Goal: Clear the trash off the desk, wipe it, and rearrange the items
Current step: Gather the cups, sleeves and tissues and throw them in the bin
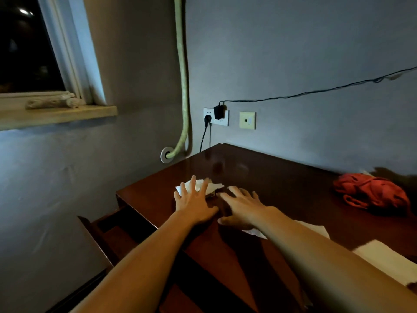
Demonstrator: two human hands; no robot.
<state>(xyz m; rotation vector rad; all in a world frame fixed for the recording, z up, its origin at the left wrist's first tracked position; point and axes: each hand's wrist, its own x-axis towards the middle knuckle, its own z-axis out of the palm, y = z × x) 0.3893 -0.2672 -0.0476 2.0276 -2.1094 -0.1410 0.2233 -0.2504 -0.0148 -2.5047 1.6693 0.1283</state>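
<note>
Dark wooden desk set in a wall corner. Left hand, fingers spread, presses a white tissue near the tabletop's left edge. Right hand lies flat beside it, fingers apart; red cloth toward the right edge.

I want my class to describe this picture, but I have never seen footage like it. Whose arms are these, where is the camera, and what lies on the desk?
There is no machine here: a person wears a camera on the head, looking forward and down at their own arms. The left hand lies flat, fingers spread, on a crumpled white tissue. The right hand is also open, over the dark wooden desk; neither hand grips anything. On the right lie a red bundle of cloth and white paper sheets. A drawer stands open on the left.
</note>
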